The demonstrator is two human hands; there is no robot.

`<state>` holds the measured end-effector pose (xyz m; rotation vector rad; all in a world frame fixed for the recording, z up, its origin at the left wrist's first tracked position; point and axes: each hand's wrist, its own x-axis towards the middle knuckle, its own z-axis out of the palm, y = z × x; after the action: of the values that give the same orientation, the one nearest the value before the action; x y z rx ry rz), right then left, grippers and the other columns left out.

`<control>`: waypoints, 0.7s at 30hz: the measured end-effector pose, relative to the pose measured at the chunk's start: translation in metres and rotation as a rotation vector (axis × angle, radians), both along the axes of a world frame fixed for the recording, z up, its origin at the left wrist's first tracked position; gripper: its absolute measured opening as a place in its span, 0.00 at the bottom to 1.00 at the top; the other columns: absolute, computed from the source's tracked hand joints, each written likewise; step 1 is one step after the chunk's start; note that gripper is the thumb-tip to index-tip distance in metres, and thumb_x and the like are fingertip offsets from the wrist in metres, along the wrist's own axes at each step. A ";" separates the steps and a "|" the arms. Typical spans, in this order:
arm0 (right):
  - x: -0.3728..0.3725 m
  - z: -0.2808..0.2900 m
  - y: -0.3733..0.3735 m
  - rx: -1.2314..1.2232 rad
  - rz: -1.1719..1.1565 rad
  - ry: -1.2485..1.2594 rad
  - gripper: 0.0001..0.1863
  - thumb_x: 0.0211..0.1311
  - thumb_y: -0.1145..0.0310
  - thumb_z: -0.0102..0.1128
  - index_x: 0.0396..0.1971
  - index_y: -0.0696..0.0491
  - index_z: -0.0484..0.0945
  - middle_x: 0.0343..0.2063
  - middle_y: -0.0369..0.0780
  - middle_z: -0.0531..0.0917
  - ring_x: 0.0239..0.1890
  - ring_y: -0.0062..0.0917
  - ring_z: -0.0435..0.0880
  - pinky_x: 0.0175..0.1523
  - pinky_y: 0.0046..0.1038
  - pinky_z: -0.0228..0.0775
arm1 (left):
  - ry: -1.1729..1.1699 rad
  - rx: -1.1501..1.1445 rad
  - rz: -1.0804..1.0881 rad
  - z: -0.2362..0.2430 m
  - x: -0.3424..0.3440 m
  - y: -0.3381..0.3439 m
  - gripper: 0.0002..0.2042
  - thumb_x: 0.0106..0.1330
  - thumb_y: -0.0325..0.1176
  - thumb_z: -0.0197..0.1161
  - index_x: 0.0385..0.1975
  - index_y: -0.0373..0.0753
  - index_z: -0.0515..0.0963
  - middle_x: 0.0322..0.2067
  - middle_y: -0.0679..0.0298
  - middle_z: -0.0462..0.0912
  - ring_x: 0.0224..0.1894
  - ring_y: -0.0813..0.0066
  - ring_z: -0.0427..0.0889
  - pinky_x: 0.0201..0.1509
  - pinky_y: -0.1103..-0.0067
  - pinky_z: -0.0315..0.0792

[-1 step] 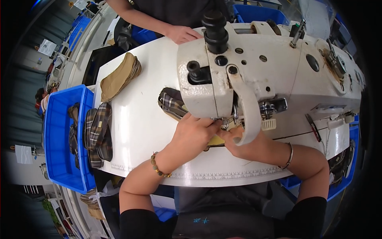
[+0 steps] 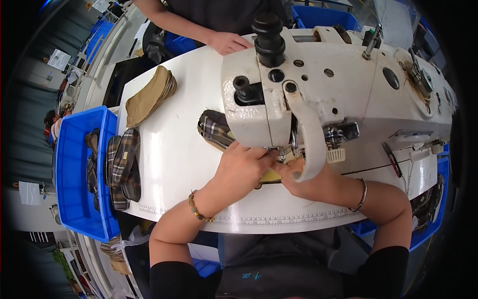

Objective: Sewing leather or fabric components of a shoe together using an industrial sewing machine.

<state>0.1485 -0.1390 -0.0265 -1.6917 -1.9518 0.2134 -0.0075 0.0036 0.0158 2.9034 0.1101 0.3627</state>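
Note:
My left hand [image 2: 243, 168] is closed beside the presser foot [image 2: 282, 153] of a white sewing machine [image 2: 343, 94], its fingers bent and pressed down on a plaid shoe upper [image 2: 214, 128]. The upper's dark checked end sticks out beyond that hand, and a yellowish part shows between my hands. Opposite, my right hand [image 2: 303, 180] pinches the work close to the needle, partly covered by the machine's curved white lever [image 2: 309, 134]. The fingertips of both hands and the stitched edge are mostly hidden.
Tan sole-shaped pieces [image 2: 149, 97] lie stacked on the white table [image 2: 174, 164]. Plaid uppers [image 2: 124, 164] hang by a blue bin [image 2: 79, 199] at left. Thread snips [image 2: 392, 159] rest right of the machine. Across the table, another person's hand [image 2: 230, 43] touches its edge.

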 end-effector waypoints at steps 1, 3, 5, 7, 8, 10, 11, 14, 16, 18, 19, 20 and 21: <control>0.001 0.001 0.000 -0.011 0.039 -0.118 0.07 0.60 0.68 0.57 0.35 0.54 0.80 0.19 0.41 0.81 0.21 0.37 0.83 0.24 0.39 0.73 | 0.020 0.000 0.008 0.000 0.000 -0.001 0.16 0.49 0.27 0.65 0.40 0.40 0.86 0.36 0.67 0.81 0.46 0.64 0.79 0.48 0.71 0.75; 0.001 0.000 -0.003 -0.012 0.021 -0.098 0.08 0.62 0.66 0.56 0.37 0.53 0.80 0.20 0.41 0.81 0.22 0.38 0.83 0.25 0.40 0.74 | 0.026 -0.009 0.005 0.002 0.001 -0.001 0.16 0.49 0.27 0.66 0.40 0.40 0.85 0.36 0.67 0.81 0.44 0.64 0.80 0.47 0.71 0.76; -0.003 0.000 -0.005 -0.011 0.005 -0.076 0.09 0.64 0.64 0.56 0.39 0.52 0.80 0.20 0.42 0.81 0.23 0.40 0.83 0.27 0.40 0.75 | 0.034 -0.017 0.004 0.006 0.001 0.000 0.16 0.48 0.27 0.67 0.39 0.40 0.85 0.35 0.67 0.81 0.42 0.64 0.80 0.45 0.71 0.76; -0.013 0.003 -0.004 -0.192 -0.232 0.299 0.12 0.67 0.60 0.54 0.41 0.50 0.81 0.21 0.43 0.82 0.24 0.41 0.84 0.30 0.40 0.77 | 0.035 -0.094 -0.021 0.009 -0.001 0.003 0.17 0.46 0.26 0.68 0.39 0.39 0.85 0.36 0.66 0.81 0.38 0.63 0.81 0.42 0.71 0.77; -0.013 0.007 -0.004 -0.194 -0.235 0.301 0.12 0.67 0.60 0.54 0.41 0.50 0.81 0.21 0.43 0.82 0.24 0.41 0.84 0.30 0.40 0.77 | 0.036 -0.096 -0.023 0.010 -0.001 0.003 0.17 0.46 0.26 0.68 0.39 0.39 0.85 0.36 0.66 0.81 0.38 0.63 0.81 0.42 0.71 0.77; -0.011 0.014 -0.004 -0.388 -0.222 0.297 0.12 0.68 0.58 0.55 0.42 0.48 0.82 0.23 0.44 0.83 0.26 0.41 0.85 0.32 0.40 0.78 | 0.041 -0.091 -0.035 0.011 -0.002 0.003 0.18 0.44 0.26 0.69 0.40 0.39 0.85 0.36 0.65 0.81 0.39 0.63 0.81 0.42 0.71 0.77; -0.011 0.013 -0.004 -0.389 -0.221 0.299 0.12 0.68 0.58 0.55 0.42 0.48 0.82 0.23 0.44 0.83 0.26 0.41 0.85 0.32 0.40 0.78 | 0.043 -0.091 -0.034 0.011 -0.002 0.002 0.18 0.44 0.26 0.69 0.40 0.39 0.85 0.36 0.65 0.81 0.39 0.63 0.81 0.42 0.71 0.77; -0.009 0.011 -0.005 -0.291 -0.161 0.187 0.12 0.68 0.59 0.55 0.41 0.49 0.82 0.23 0.43 0.83 0.27 0.40 0.85 0.32 0.39 0.78 | 0.047 -0.028 -0.017 0.008 -0.003 -0.002 0.19 0.45 0.26 0.69 0.41 0.39 0.85 0.36 0.64 0.80 0.41 0.63 0.81 0.43 0.72 0.77; -0.007 0.010 -0.005 -0.170 -0.101 0.136 0.13 0.68 0.59 0.55 0.41 0.50 0.82 0.22 0.43 0.83 0.27 0.40 0.85 0.33 0.39 0.78 | 0.057 -0.016 -0.023 0.009 -0.003 -0.003 0.20 0.45 0.26 0.69 0.43 0.39 0.84 0.37 0.64 0.79 0.42 0.63 0.80 0.44 0.72 0.77; -0.008 0.008 -0.005 -0.157 -0.108 0.154 0.13 0.68 0.59 0.54 0.41 0.51 0.82 0.22 0.43 0.83 0.27 0.40 0.85 0.33 0.38 0.78 | 0.052 -0.003 -0.027 0.009 -0.002 -0.003 0.19 0.46 0.26 0.68 0.43 0.39 0.84 0.37 0.64 0.79 0.42 0.63 0.80 0.44 0.72 0.78; -0.009 0.007 -0.004 -0.144 -0.117 0.170 0.12 0.68 0.60 0.54 0.40 0.52 0.82 0.22 0.43 0.83 0.27 0.39 0.85 0.33 0.38 0.78 | 0.046 0.010 -0.031 0.009 -0.002 -0.003 0.19 0.46 0.26 0.68 0.43 0.39 0.84 0.38 0.64 0.79 0.41 0.63 0.80 0.44 0.72 0.78; -0.009 0.008 -0.004 -0.144 -0.115 0.171 0.12 0.68 0.60 0.54 0.40 0.52 0.82 0.22 0.43 0.83 0.27 0.39 0.85 0.33 0.38 0.78 | 0.047 0.010 -0.029 0.009 -0.002 -0.003 0.19 0.46 0.26 0.68 0.43 0.39 0.84 0.38 0.64 0.79 0.41 0.63 0.80 0.44 0.72 0.78; -0.010 0.009 -0.004 -0.192 -0.138 0.194 0.12 0.69 0.61 0.54 0.39 0.52 0.82 0.21 0.43 0.83 0.27 0.40 0.85 0.32 0.38 0.78 | 0.061 -0.004 -0.021 0.008 -0.002 -0.003 0.19 0.47 0.26 0.68 0.43 0.39 0.84 0.38 0.63 0.79 0.41 0.62 0.80 0.44 0.72 0.77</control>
<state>0.1389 -0.1432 -0.0178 -1.8442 -1.7115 0.5078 -0.0098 0.0010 0.0243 2.9095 0.0891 0.2702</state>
